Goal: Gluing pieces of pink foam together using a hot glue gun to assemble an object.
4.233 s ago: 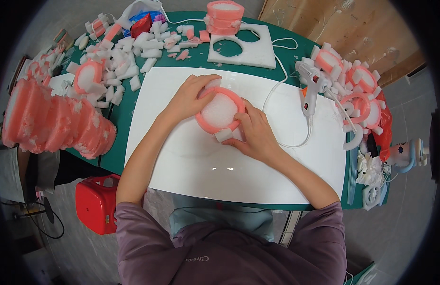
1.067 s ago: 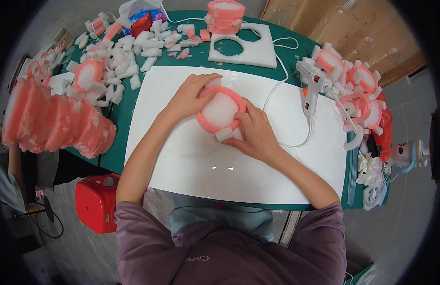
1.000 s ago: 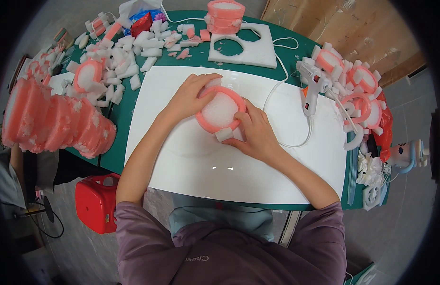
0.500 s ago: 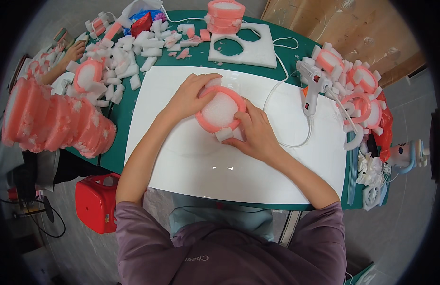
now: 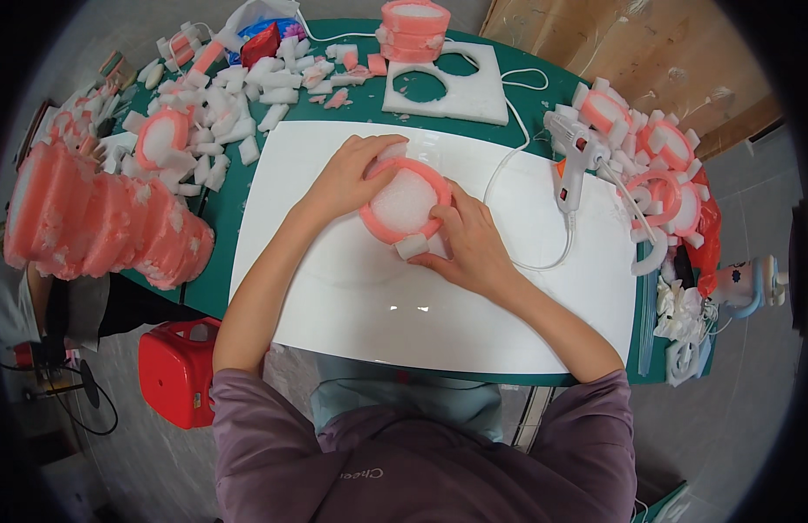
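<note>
We keep the foam ring (image 5: pixel 405 202), a pink band around a white disc, on the white sheet (image 5: pixel 351 296), a little above that sheet's middle. Our left hand (image 5: pixel 351 179) cups the ring's upper left edge, fingers curled over the rim. Our right hand (image 5: pixel 469 244) presses against the ring's lower right side, thumb and fingers pinching a small white foam block (image 5: pixel 411 246) onto the pink band. Both hands are grasping, neither is clenched. We judge the ring very light and soft: it will dent under hard fingertips and slide easily on the smooth sheet. The outer pink band, taken from both sides, looks the best place to hold. The glue gun (image 5: pixel 576 157) lies right of the ring, well apart, near the sheet's right edge.
</note>
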`<state>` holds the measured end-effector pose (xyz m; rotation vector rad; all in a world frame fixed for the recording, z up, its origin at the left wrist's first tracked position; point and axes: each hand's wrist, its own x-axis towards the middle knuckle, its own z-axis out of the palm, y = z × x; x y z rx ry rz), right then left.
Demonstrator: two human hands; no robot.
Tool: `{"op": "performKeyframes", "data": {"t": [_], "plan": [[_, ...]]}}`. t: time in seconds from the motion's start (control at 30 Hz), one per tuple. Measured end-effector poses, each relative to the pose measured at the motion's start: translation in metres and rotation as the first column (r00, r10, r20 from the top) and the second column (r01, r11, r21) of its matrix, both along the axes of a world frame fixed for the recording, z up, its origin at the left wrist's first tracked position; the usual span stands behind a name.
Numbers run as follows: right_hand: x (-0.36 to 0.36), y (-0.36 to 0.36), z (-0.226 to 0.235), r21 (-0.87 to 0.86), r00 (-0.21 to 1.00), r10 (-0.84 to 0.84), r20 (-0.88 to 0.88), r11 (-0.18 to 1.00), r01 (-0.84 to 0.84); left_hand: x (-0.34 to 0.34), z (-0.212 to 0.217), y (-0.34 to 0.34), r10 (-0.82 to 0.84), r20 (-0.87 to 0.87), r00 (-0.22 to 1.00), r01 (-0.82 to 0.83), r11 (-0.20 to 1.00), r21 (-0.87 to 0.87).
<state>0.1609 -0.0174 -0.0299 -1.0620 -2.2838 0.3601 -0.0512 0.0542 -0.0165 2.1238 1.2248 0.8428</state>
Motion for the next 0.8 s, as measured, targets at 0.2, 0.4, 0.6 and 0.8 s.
{"op": "performKeyframes", "data": {"t": [0.2,0.4,0.6,0.8], "plan": [[-0.0007,-0.001,0.0025,-0.02,1.0,-0.014,0.022,1.0,0.014,0.0,-0.0002,0.0004,-0.008,0.012,1.0,0.008,1.0,0.023],[-0.0007,-0.0008,0.0026,-0.021,1.0,-0.009,0.019,1.0,0.01,-0.0003,-0.0018,0.0011,-0.013,0.013,1.0,0.013,0.999,0.03],[-0.0005,-0.0011,0.0016,-0.005,1.0,-0.005,0.018,1.0,0.005,-0.0007,-0.0009,0.0005,-0.004,0.009,1.0,0.004,1.0,-0.011],[-0.0005,-0.0008,0.0016,-0.01,1.0,-0.007,0.016,1.0,0.008,-0.0004,-0.0008,0.0008,-0.005,0.003,1.0,0.005,1.0,0.006]]}}
